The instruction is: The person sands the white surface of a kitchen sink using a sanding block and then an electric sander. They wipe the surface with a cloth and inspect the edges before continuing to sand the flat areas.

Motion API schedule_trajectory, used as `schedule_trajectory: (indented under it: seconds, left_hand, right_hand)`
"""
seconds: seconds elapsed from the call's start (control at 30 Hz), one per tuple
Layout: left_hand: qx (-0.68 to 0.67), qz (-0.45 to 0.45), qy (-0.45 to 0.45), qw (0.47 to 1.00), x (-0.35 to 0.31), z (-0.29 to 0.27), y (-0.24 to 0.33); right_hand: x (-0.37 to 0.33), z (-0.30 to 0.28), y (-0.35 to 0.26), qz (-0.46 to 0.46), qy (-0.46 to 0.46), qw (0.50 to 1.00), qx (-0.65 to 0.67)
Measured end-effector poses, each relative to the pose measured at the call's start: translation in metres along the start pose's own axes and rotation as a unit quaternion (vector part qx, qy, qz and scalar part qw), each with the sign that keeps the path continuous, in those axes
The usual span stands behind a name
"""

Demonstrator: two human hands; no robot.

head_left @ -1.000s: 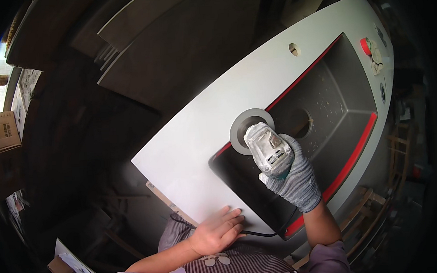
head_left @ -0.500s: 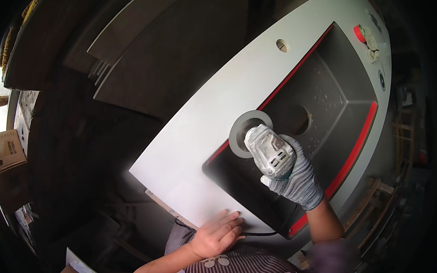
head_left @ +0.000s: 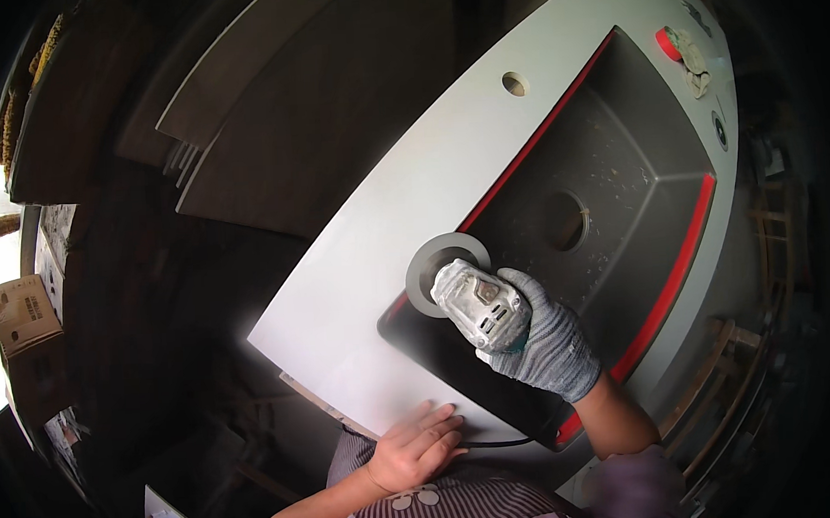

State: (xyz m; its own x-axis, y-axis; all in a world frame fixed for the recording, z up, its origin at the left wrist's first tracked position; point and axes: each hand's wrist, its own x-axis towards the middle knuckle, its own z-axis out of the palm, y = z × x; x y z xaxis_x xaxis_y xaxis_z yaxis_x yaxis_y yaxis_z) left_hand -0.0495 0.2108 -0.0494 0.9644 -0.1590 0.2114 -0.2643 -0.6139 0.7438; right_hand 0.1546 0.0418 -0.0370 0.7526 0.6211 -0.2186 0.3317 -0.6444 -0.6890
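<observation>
My right hand (head_left: pixel 550 350), in a grey striped knit glove, is wrapped round a dusty angle grinder (head_left: pixel 482 310). The round grey disc (head_left: pixel 419 275) of the grinder lies over the upper left rim of a dark sink basin (head_left: pixel 613 121). Red tape (head_left: pixel 680 289) lines parts of the basin's edge. The basin is set in a white countertop (head_left: pixel 368 252). Bare and with its fingers stretched out, my left hand (head_left: pixel 419 450) rests flat on the countertop's near edge. A black cord (head_left: pixel 497 443) runs beside it.
A round hole (head_left: pixel 516 84) pierces the countertop beyond the basin. At the far right lie a roll of red tape (head_left: pixel 668 44) and a crumpled pale glove (head_left: pixel 694 69). Large dark panels (head_left: pixel 270 126) lean at the back left. A cardboard box (head_left: pixel 26 313) stands at far left.
The grinder and my right hand have moved left and slightly nearer along the basin's rim. My left hand stays on the countertop. The whole view has shifted a little.
</observation>
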Motion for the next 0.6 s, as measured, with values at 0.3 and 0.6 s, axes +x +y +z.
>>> schedule_trajectory:
  seconds: [0.3,0.6]
  left_hand:
    - [0.008,0.001,-0.012,1.000,-0.002,0.001,-0.001]
    - [0.008,-0.002,-0.033,0.999,0.000,-0.003,-0.002]
  right_hand:
    - [0.008,-0.007,0.008,-0.004,0.048,0.999,0.022]
    - [0.013,-0.014,0.010,0.053,0.038,0.997,0.034]
